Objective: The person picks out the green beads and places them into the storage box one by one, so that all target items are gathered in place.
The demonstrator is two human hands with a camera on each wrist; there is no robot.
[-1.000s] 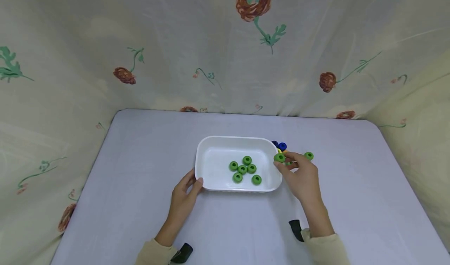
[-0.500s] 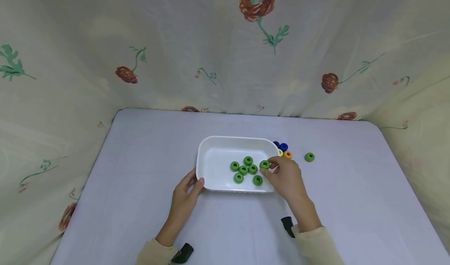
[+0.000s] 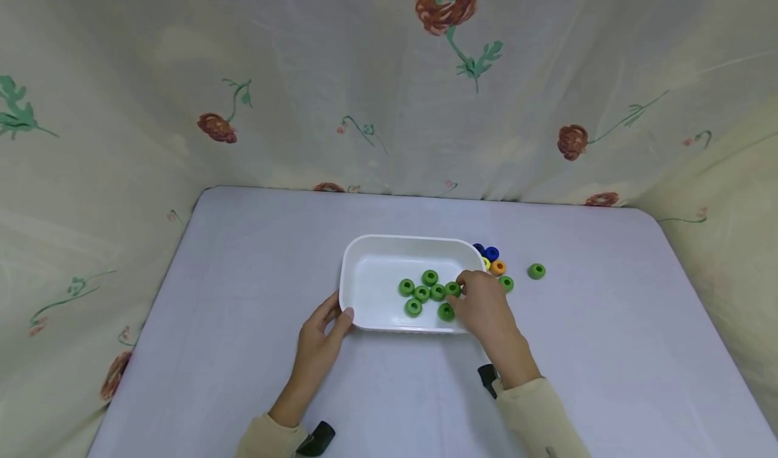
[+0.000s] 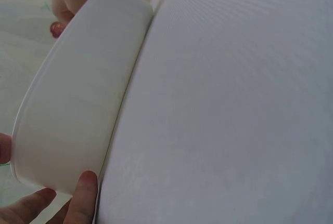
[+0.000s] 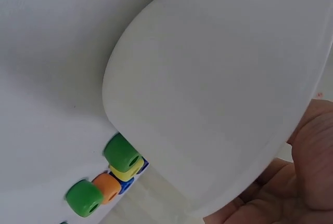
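A white tray (image 3: 377, 269) stands mid-table with several green beads (image 3: 422, 294) inside. At its front left corner my left hand (image 3: 317, 343) grips the wall and rim; the left wrist view shows fingers (image 4: 86, 195) against the outer wall. My right hand (image 3: 489, 313) reaches over the right rim and pinches a green bead (image 3: 452, 288) low in the tray, close beside the others. In the right wrist view the tray wall (image 5: 208, 78) hides that bead and the fingertips; part of the right hand (image 5: 291, 177) shows above the rim.
Just right of the tray lie an orange bead (image 3: 498, 267), a blue bead (image 3: 491, 254), a dark blue bead, a partly hidden yellow bead (image 5: 126, 171) and a green bead (image 3: 506, 284). Another green bead (image 3: 537, 271) sits farther right. Floral cloth (image 3: 292, 107) hangs behind the table.
My right hand has carried the green bead leftward from the tray's right rim and down among the other green beads. The left hand has kept its grip on the tray.
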